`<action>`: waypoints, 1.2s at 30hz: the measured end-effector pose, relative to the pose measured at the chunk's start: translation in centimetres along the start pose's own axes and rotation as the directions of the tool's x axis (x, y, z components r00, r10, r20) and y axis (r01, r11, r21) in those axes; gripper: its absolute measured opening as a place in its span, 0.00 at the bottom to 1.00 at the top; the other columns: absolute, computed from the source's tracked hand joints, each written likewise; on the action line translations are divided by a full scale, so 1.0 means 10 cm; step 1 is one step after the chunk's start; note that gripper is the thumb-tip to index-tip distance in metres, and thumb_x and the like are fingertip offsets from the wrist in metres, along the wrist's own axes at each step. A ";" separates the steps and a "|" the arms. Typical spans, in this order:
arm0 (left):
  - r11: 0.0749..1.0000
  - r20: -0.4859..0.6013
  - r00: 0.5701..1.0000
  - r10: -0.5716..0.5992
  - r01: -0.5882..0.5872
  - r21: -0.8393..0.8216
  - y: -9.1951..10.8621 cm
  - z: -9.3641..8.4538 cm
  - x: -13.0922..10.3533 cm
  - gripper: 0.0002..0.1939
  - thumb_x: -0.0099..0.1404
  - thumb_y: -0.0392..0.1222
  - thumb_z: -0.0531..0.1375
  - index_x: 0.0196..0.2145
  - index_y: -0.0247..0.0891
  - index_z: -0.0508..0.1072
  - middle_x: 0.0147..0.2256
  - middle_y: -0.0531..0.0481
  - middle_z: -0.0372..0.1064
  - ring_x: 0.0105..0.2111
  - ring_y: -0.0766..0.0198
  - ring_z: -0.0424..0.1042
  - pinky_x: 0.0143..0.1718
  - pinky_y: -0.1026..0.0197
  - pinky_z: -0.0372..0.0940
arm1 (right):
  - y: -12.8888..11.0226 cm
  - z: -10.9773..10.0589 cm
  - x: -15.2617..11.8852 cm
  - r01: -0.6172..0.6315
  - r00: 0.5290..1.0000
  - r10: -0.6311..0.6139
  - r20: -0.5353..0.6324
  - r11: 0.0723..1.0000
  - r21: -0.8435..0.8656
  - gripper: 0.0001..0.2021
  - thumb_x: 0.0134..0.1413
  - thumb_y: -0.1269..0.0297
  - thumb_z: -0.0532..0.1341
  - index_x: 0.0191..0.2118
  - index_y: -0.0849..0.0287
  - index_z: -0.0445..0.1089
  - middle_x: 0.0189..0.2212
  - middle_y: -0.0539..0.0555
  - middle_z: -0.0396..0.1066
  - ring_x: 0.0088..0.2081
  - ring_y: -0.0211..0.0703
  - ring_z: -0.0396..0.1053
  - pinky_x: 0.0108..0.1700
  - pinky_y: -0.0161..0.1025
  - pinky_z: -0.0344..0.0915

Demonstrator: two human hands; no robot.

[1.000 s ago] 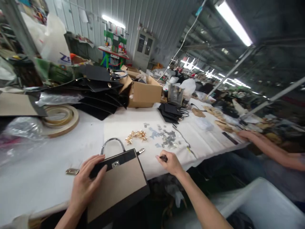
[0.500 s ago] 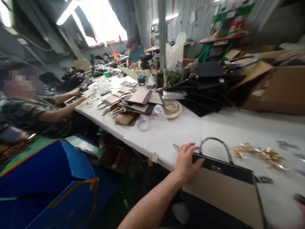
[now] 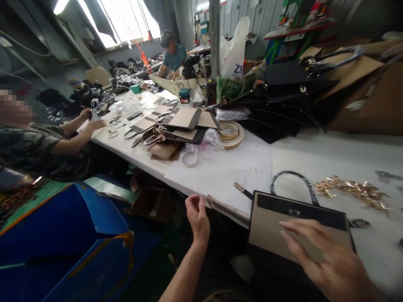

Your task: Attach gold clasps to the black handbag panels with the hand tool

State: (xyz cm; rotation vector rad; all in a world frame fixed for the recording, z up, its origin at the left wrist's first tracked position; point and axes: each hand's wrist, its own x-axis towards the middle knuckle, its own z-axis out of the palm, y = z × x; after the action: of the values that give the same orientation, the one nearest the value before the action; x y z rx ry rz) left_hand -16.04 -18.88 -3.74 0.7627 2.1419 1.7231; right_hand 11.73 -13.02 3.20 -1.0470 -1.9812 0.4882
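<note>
A black and beige bag panel point(image 3: 270, 222) with a looped, wrapped handle point(image 3: 291, 173) rests at the table's front edge. Narrow straps with metal ends stick out at both its sides. Over the panel's beige face hovers my right hand point(image 3: 321, 247), fingers stretched and apart, holding nothing. My left hand point(image 3: 198, 216) is in front of the table edge, left of the panel, its fingers curled together; whether anything small is between them is hidden. Gold metal pieces point(image 3: 352, 191) lie in a heap behind the panel to the right.
Stacked beige and dark panels point(image 3: 184, 117), tape rolls point(image 3: 233, 134) and plastic wrap cover mid-table. A blue bin point(image 3: 103, 218) stands at the lower left. One person works at the left side, another at the back. Black bags point(image 3: 283, 84) and cardboard boxes point(image 3: 362, 100) fill the back right.
My left hand has let go of the panel's upper left corner and moved left, its fingers closing. My right hand has come in over the panel. The view has shifted slightly.
</note>
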 end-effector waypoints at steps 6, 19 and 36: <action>0.986 0.024 0.994 -0.106 0.109 -0.130 -0.34 -0.16 0.03 0.12 0.70 0.43 0.57 0.49 0.37 0.71 0.47 0.42 0.74 0.49 0.56 0.76 0.53 0.52 0.70 | -0.50 0.87 0.51 0.047 0.887 -0.075 0.456 0.996 0.073 0.16 0.66 0.64 0.61 0.58 0.52 0.70 0.54 0.56 0.73 0.54 0.50 0.74 0.58 0.45 0.72; 0.990 0.218 0.970 0.112 -0.129 0.062 -0.32 -0.28 0.21 0.30 0.64 0.28 0.53 0.61 0.44 0.71 0.61 0.46 0.69 0.62 0.56 0.68 0.67 0.49 0.60 | -0.70 1.77 0.40 0.051 0.918 -0.089 0.386 0.993 0.107 0.08 0.63 0.77 0.59 0.37 0.56 0.70 0.42 0.56 0.73 0.48 0.52 0.70 0.52 0.50 0.66; 0.999 0.960 0.280 0.034 0.002 -0.036 1.15 0.00 0.06 0.21 0.71 0.58 0.60 0.44 0.36 0.80 0.31 0.51 0.73 0.30 0.67 0.67 0.33 0.66 0.60 | -0.49 0.28 0.16 -0.637 0.762 0.512 0.396 0.484 0.600 0.20 0.58 0.50 0.71 0.50 0.54 0.70 0.34 0.51 0.76 0.36 0.40 0.75 0.42 0.37 0.73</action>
State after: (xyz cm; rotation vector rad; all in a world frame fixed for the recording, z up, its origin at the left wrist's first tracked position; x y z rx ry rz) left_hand -14.03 -16.87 7.37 1.3571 1.1703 0.7823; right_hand 6.55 -14.40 5.53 -1.1410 -1.2631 1.6296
